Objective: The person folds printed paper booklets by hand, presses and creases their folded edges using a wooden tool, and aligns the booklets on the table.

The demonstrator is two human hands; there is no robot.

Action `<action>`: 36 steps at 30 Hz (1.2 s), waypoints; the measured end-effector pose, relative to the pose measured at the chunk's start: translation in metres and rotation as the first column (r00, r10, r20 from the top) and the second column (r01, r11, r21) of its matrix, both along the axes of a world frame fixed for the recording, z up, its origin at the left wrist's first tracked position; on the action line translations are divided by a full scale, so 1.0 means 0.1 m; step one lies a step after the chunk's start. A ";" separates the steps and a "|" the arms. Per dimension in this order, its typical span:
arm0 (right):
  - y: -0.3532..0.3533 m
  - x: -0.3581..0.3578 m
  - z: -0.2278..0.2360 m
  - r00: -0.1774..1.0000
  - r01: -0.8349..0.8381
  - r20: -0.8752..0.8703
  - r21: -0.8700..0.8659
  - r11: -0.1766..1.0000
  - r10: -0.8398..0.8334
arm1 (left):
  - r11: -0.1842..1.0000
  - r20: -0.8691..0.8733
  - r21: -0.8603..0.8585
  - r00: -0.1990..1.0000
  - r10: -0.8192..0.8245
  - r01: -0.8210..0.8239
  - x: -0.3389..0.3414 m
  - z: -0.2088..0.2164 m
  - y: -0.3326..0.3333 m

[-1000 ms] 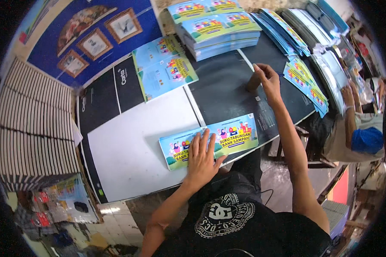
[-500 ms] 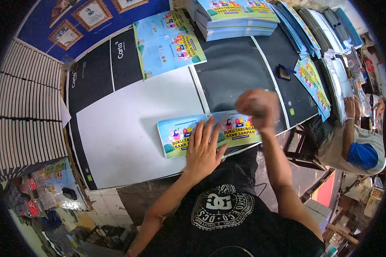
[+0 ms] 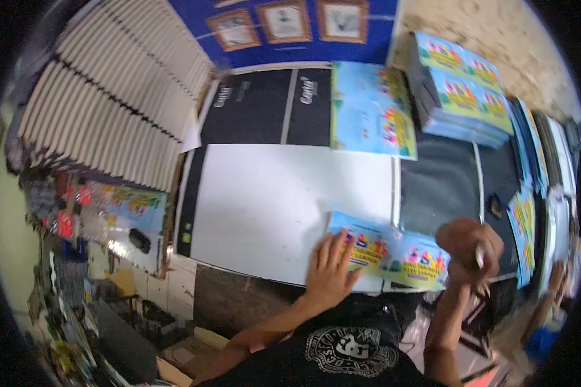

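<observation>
left hand (image 3: 329,271) flat and spread on the booklet (image 3: 388,257), a wide light-blue cover with bright cartoon art, lying open at the near edge of the white surface (image 3: 271,200). right hand (image 3: 472,248) curled around a small pale object just beside it.

L hand (image 3: 330,271) is flat, palm down, fingers (image 3: 342,248) spread and pointing up/away from the body, w/ the thumb off to the side. L forearm comes in from the bottom edge at a diagonal, elbow bent, wrist pretty straight. R hand (image 3: 474,248) is raised, curled into a loose fist, a bit blurry so can't make out the fingers exactly. R forearm runs nearly straight up from the lower edge. Both arms bare; hands close but apart.
</observation>
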State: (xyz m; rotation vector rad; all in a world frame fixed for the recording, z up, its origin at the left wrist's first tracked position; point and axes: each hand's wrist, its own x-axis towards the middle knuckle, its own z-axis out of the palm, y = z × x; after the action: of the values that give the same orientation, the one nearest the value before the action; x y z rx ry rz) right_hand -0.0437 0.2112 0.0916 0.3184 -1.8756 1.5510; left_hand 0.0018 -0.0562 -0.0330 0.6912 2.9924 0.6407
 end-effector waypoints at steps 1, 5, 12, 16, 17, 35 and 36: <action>-0.16 0.11 0.33 0.971 -0.227 -0.028 -0.395 0.890 0.236 | 0.999 0.000 0.027 0.999 -0.041 0.041 0.01 -0.01 0.10; -0.74 -0.04 0.09 0.977 -0.213 -0.011 -0.094 0.972 0.213 | 0.998 -0.002 0.063 1.000 0.000 0.000 0.04 0.05 0.04; -0.99 -0.29 -1.01 0.831 -0.167 0.496 -0.207 0.964 0.251 | 1.000 0.020 0.024 1.000 0.001 -0.001 0.05 0.13 0.10; -0.95 -0.35 -1.05 0.840 -0.186 0.479 -0.189 0.964 0.256 | 0.999 -0.023 0.040 1.000 -0.006 0.006 -0.24 0.10 0.06; -0.96 -0.36 -1.04 0.840 -0.188 0.478 -0.188 0.964 0.257 | 0.999 -0.024 0.042 1.000 -0.004 0.005 -0.29 0.09 0.05; -0.28 0.12 -1.16 0.836 0.069 0.549 -0.149 0.986 0.024 | 0.997 -0.034 -0.076 0.999 -0.023 0.020 -0.38 0.23 0.13; -0.32 0.12 -1.01 0.850 0.026 0.523 -0.161 0.987 0.063 | 0.995 -0.030 -0.090 0.999 -0.034 0.031 -0.41 0.25 0.19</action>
State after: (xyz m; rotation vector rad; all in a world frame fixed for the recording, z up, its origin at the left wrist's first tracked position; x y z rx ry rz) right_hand -0.0315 0.1796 -0.0094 -0.1930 -2.1271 1.9336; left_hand -0.0389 -0.0375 -0.0084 0.7501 3.0098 0.4947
